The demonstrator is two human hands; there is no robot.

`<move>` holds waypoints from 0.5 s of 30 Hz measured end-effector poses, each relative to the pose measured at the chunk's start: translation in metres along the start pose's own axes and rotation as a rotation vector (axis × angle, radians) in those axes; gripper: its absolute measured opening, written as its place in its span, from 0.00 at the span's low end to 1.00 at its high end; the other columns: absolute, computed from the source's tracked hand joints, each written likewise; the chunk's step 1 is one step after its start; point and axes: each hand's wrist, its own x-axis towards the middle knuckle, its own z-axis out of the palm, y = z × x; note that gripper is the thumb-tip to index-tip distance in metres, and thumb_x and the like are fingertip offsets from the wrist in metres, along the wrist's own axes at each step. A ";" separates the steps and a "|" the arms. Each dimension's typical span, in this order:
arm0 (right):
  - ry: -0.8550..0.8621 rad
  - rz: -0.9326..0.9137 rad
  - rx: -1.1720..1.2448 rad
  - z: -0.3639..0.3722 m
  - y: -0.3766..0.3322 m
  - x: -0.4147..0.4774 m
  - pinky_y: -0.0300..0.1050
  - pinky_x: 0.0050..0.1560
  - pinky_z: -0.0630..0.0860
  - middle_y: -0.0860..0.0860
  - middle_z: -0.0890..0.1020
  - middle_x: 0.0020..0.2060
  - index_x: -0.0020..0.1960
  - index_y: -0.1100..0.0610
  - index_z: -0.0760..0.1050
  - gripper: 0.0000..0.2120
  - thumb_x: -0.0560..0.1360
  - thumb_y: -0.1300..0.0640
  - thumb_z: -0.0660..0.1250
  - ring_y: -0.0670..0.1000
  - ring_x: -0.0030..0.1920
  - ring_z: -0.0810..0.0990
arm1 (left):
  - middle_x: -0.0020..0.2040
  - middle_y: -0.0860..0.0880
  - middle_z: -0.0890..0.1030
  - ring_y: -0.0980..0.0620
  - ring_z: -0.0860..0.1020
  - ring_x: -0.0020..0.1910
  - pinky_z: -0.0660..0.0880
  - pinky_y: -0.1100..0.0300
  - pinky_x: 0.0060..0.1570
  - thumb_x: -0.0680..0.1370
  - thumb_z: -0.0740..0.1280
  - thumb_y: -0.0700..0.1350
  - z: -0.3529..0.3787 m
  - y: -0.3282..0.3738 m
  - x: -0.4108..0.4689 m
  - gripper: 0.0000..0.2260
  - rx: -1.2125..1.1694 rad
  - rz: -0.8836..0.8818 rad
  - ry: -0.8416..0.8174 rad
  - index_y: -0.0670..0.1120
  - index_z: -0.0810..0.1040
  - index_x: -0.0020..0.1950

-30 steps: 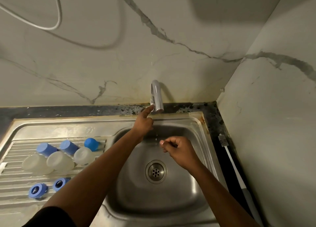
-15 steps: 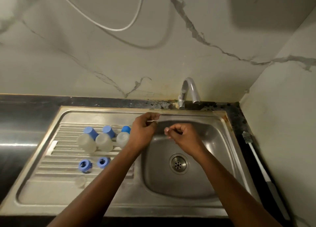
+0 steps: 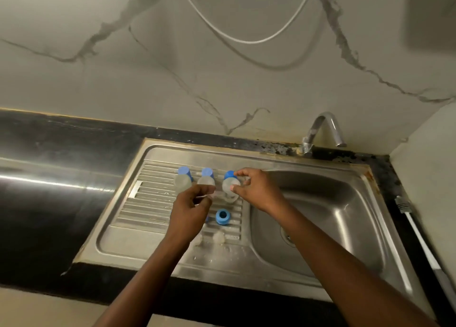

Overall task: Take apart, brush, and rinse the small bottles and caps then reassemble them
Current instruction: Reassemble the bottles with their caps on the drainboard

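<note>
Gripped rightmost bottle point(image 3: 227, 184) with right hand point(image 3: 259, 190), pinched pale sliver point(image 3: 203, 196) (unidentifiable) in left hand point(image 3: 190, 210); probably reassembling, needing careful alignment next.

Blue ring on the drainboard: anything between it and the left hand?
Nothing visible. The blue ring lies in the open just right of the left hand, but that hand is pinching a small pale piece.

Three small translucent bottles with blue caps point(image 3: 206, 177) lie in a row at the back of the ribbed steel drainboard point(image 3: 148, 203), left of the steel sink basin point(image 3: 333, 215). A blue ring-shaped cap point(image 3: 222, 217) sits before them. The curved metal tap point(image 3: 320, 129) stands behind the basin. A white-handled brush point(image 3: 417, 233) lies on the black bench point(image 3: 49, 215), right of the basin.
</note>
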 end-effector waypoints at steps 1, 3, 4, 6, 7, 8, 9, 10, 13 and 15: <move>0.006 -0.022 -0.082 0.006 -0.001 0.004 0.37 0.51 0.74 0.43 0.83 0.59 0.70 0.47 0.78 0.27 0.73 0.44 0.77 0.47 0.58 0.82 | 0.52 0.54 0.88 0.50 0.85 0.52 0.82 0.44 0.59 0.82 0.68 0.35 -0.006 -0.005 -0.003 0.12 -0.010 -0.015 0.007 0.49 0.86 0.56; 0.005 -0.048 -0.224 0.019 -0.003 0.011 0.43 0.58 0.73 0.48 0.79 0.69 0.74 0.47 0.74 0.32 0.73 0.43 0.77 0.51 0.65 0.79 | 0.54 0.53 0.88 0.49 0.85 0.55 0.81 0.42 0.62 0.81 0.68 0.35 -0.016 -0.013 -0.008 0.12 -0.014 -0.030 0.017 0.48 0.87 0.58; -0.004 -0.044 -0.281 0.024 -0.003 0.014 0.46 0.60 0.74 0.48 0.77 0.71 0.76 0.47 0.72 0.34 0.73 0.42 0.76 0.52 0.67 0.78 | 0.54 0.53 0.88 0.49 0.85 0.56 0.81 0.41 0.62 0.81 0.68 0.35 -0.020 -0.017 -0.010 0.13 -0.013 -0.035 0.017 0.48 0.87 0.59; -0.035 -0.035 -0.393 0.034 -0.004 0.018 0.49 0.62 0.74 0.49 0.76 0.73 0.78 0.46 0.68 0.35 0.73 0.41 0.75 0.54 0.69 0.77 | 0.54 0.54 0.88 0.51 0.85 0.55 0.80 0.40 0.62 0.82 0.68 0.35 -0.028 -0.023 -0.014 0.12 -0.021 -0.049 0.021 0.49 0.86 0.59; -0.045 -0.035 -0.437 0.038 -0.004 0.019 0.50 0.61 0.75 0.49 0.75 0.72 0.78 0.46 0.68 0.35 0.74 0.41 0.75 0.54 0.68 0.77 | 0.54 0.54 0.88 0.51 0.85 0.55 0.80 0.39 0.62 0.82 0.69 0.36 -0.032 -0.026 -0.017 0.12 -0.027 -0.060 0.025 0.50 0.86 0.58; -0.045 -0.039 -0.468 0.042 -0.004 0.020 0.50 0.60 0.75 0.50 0.76 0.72 0.77 0.46 0.68 0.34 0.74 0.42 0.74 0.55 0.67 0.78 | 0.53 0.55 0.88 0.51 0.85 0.55 0.80 0.39 0.62 0.82 0.69 0.37 -0.035 -0.028 -0.018 0.11 -0.032 -0.068 0.027 0.51 0.87 0.57; -0.037 -0.050 -0.488 0.045 -0.003 0.021 0.50 0.57 0.76 0.50 0.77 0.70 0.76 0.47 0.69 0.33 0.75 0.43 0.74 0.55 0.65 0.79 | 0.52 0.56 0.88 0.52 0.85 0.54 0.81 0.39 0.62 0.82 0.69 0.37 -0.037 -0.030 -0.019 0.11 -0.036 -0.073 0.026 0.52 0.87 0.56; -0.026 -0.064 -0.502 0.047 -0.003 0.021 0.50 0.55 0.76 0.51 0.77 0.69 0.76 0.47 0.70 0.31 0.76 0.44 0.74 0.56 0.63 0.80 | 0.52 0.57 0.88 0.52 0.86 0.54 0.81 0.39 0.62 0.82 0.69 0.37 -0.039 -0.032 -0.021 0.11 -0.040 -0.074 0.026 0.53 0.87 0.55; 0.001 -0.077 -0.500 0.047 -0.002 0.019 0.50 0.53 0.78 0.51 0.77 0.66 0.75 0.47 0.71 0.28 0.77 0.46 0.74 0.56 0.60 0.81 | 0.51 0.57 0.88 0.52 0.85 0.54 0.81 0.40 0.62 0.82 0.69 0.37 -0.043 -0.035 -0.023 0.12 -0.037 -0.072 0.020 0.54 0.87 0.54; 0.022 -0.060 -0.456 0.041 -0.003 0.014 0.50 0.55 0.79 0.50 0.76 0.66 0.75 0.47 0.70 0.30 0.77 0.46 0.74 0.55 0.60 0.80 | 0.51 0.57 0.88 0.51 0.85 0.54 0.81 0.40 0.62 0.82 0.70 0.37 -0.043 -0.036 -0.023 0.11 -0.038 -0.069 0.010 0.53 0.87 0.55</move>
